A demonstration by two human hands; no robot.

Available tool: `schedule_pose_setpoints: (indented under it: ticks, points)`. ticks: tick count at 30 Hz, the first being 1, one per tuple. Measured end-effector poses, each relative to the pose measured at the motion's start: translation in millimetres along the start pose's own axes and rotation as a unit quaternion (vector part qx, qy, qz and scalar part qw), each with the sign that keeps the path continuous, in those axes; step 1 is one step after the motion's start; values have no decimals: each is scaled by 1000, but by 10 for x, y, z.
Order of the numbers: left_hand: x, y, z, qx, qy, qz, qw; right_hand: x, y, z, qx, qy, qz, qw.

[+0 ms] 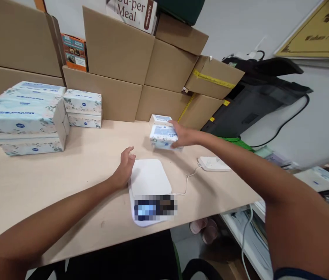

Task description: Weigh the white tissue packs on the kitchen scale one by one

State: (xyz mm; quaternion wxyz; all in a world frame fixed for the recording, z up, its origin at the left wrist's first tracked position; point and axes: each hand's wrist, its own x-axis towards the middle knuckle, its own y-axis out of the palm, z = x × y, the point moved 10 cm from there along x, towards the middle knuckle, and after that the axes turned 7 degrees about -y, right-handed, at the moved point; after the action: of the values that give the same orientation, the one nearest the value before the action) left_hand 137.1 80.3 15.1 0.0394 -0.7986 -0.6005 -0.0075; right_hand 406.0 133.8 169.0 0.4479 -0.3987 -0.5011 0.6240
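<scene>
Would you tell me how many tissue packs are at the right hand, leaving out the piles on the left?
2: the front tissue pack, in the right hand, and the rear tissue pack, just behind it. Others may be hidden.

Worktop (94,163): one flat white device (149,177) near the front edge, one power strip (212,165), tissue packs (21,112) toward the back edge, total unclear.

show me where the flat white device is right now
In the head view, the flat white device lies on the table just below centre, with the left hand at its left edge and the power strip to its right.
</scene>
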Motion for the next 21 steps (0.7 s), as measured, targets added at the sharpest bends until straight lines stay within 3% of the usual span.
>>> schedule_pose_setpoints:
  ticks: [5, 10, 16, 21]
  points:
    - [-74, 76, -113, 23, 1, 10, 1000, 720, -442, -582, -37, 29, -124, 991]
    - [-160, 114, -133, 14, -26, 24, 999, 1241, -392, -1111, -4, 53, -137, 989]
    - [-218, 185, -179, -6, -26, 47, 999, 1398, -223, -1494, 18, 75, -131, 988]
    - [-238, 172, -190, -12, -34, 43, 998, 1334, -214, -1515, -24, 98, -188, 977]
